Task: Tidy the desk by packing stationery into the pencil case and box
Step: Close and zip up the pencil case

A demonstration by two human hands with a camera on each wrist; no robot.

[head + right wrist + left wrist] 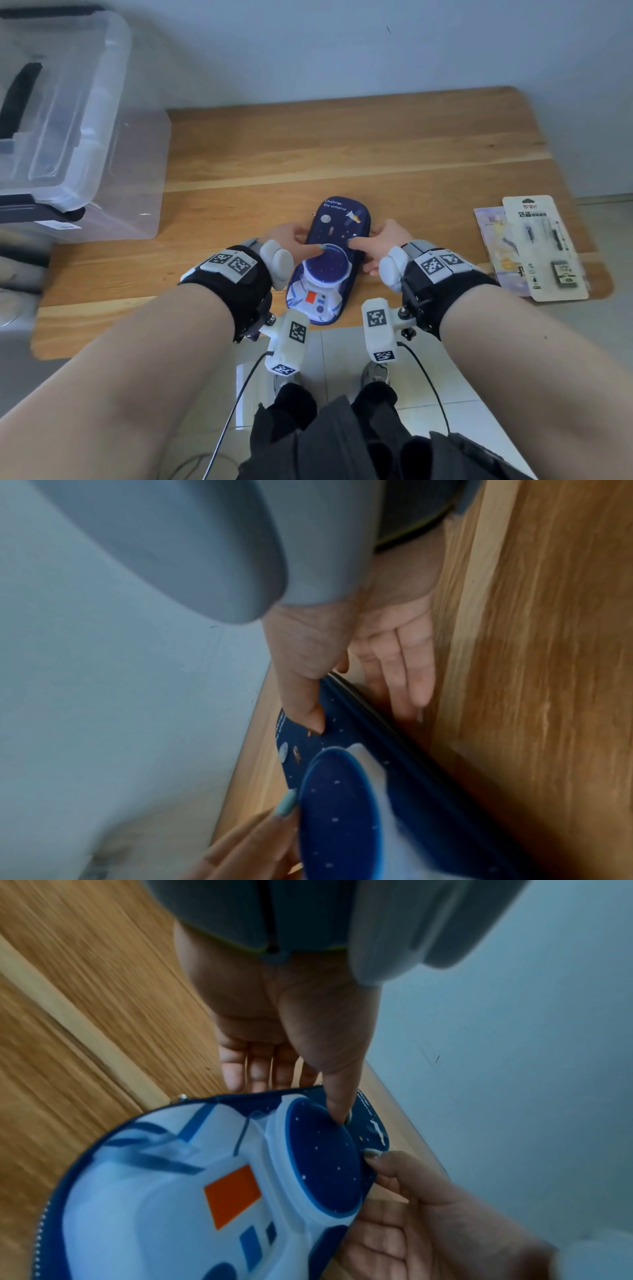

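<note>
The dark blue pencil case (329,263) with a white astronaut lies closed on the wooden desk (342,154), near its front edge. My left hand (298,240) holds its left side, thumb on top by the round helmet bulge (322,1156) and fingers (260,1069) down at the edge. My right hand (376,240) holds the right side the same way, thumb (304,696) on the lid and fingers (404,674) along the zip side against the desk. The clear plastic storage box (68,137) stands at the far left.
A carded pack of pens or refills (544,246) lies at the desk's right edge, on top of a pale purple printed sheet (493,236). A plain wall is behind the desk. My legs and shoes are below the front edge, with cables hanging from the wrist cameras.
</note>
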